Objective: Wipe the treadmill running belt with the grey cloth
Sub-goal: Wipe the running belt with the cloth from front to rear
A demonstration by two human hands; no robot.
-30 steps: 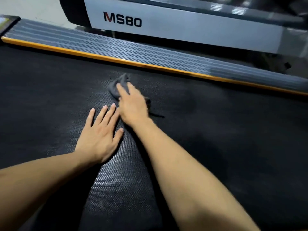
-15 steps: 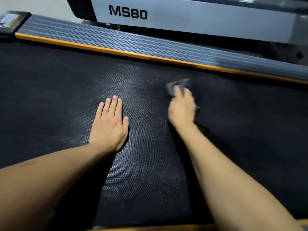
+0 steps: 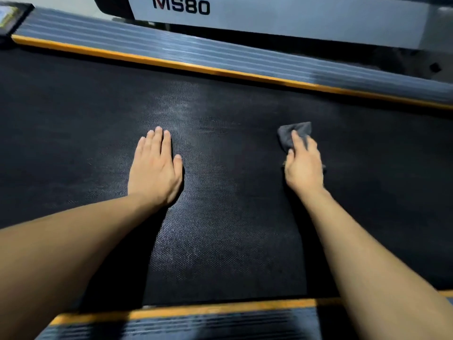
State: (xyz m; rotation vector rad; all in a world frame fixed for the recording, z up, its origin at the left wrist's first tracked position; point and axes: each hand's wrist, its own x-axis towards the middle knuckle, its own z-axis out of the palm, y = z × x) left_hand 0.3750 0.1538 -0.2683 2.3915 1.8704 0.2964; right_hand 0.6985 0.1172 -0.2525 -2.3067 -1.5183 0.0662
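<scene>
The black textured running belt (image 3: 232,217) fills most of the view. My right hand (image 3: 304,165) presses the small grey cloth (image 3: 291,134) flat against the belt right of centre; the cloth sticks out past my fingertips and the rest is hidden under the palm. My left hand (image 3: 155,168) lies flat on the belt left of centre, fingers together, holding nothing. A paler, dusty patch of belt shows between and beyond the two hands.
Ribbed grey side rails with orange strips border the belt on the far side (image 3: 220,57) and the near side (image 3: 196,315). Behind the far rail stands another machine's grey housing (image 3: 282,18) marked MS80.
My right hand has slid the cloth rightward across the belt, away from the left hand. The left hand stays flat on the belt. The near side rail has come into view.
</scene>
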